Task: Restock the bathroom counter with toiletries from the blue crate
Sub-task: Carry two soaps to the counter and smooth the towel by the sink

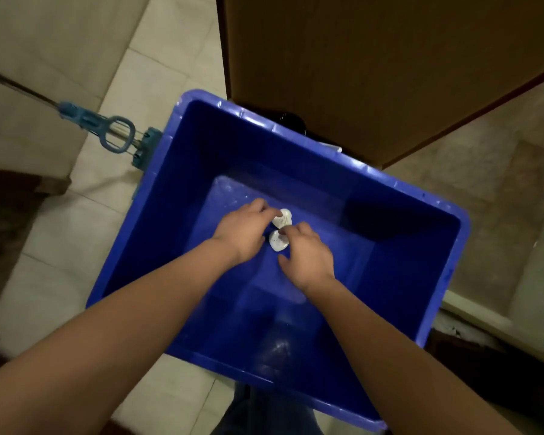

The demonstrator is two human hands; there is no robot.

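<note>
Well to the left of my hands, a mop (113, 133) lay on the tiles with its head beside the crate (201, 146). My left hand (242, 235) was down near the crate's floor, its fingertips curled in a pinch on the far packet (285, 217). The near packet (278, 242) sat between the two hands, just below the first. My right hand (308, 257) hung over it with fingers bent and fingertips at its far edge. Through the blur I could not tell whether they were closed on it.

I judged both white packets small, light and soft, possibly in slick wrapping. A gentle pinch across the middle should lift each one, while a hard squeeze might crush it.
</note>
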